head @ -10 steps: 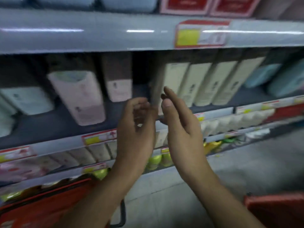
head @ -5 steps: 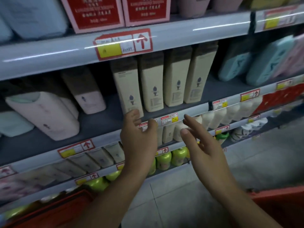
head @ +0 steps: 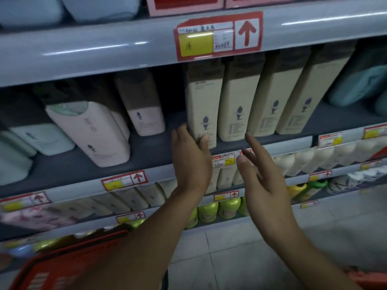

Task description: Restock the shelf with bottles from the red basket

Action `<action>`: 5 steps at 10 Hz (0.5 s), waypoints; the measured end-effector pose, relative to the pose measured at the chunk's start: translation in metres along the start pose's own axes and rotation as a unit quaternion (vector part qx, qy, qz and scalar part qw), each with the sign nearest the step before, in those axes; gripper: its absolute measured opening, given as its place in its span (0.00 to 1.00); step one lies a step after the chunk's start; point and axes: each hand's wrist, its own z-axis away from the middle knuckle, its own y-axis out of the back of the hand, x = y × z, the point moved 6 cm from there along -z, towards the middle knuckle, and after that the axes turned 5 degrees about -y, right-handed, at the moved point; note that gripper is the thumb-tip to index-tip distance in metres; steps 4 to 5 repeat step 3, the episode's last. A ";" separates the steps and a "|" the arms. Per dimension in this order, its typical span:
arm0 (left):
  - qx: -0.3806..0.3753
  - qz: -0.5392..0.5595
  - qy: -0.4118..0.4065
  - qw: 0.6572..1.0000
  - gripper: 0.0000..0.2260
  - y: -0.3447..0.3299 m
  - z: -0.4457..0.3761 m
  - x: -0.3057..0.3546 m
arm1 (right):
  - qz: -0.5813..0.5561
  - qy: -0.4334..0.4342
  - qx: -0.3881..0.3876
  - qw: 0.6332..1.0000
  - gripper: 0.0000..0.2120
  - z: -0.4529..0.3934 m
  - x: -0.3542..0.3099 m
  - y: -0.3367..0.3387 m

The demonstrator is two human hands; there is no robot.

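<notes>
Left hand [head: 191, 162] cups the leftmost cream bottle [head: 202, 114] base; right hand [head: 262, 178] hovers, fingers spread, holding nothing

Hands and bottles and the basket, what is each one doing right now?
Left hand: open, fingertips touching the leftmost cream bottle.
Right hand: open, empty, fingers spread, touching nothing.
Leftmost cream bottle: upright at the shelf's front.
Three more cream bottles: upright in a row beside it.
Pink-white bottle: leaning back.
Red basket: low on the left, contents unclear.

Head camera looks forward and slightly down, close to the shelf [head: 146, 155].
</notes>
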 end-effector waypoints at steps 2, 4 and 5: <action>0.006 0.005 -0.031 0.999 0.19 -0.001 -0.004 -0.005 | -0.023 0.015 0.014 1.000 0.20 -0.008 0.000 0.003; 0.000 0.020 0.019 1.000 0.26 0.004 0.000 -0.007 | -0.027 0.001 0.021 0.999 0.21 -0.006 -0.004 0.004; 0.000 0.020 0.019 1.000 0.26 0.004 0.000 -0.007 | -0.027 0.001 0.021 0.999 0.21 -0.006 -0.004 0.004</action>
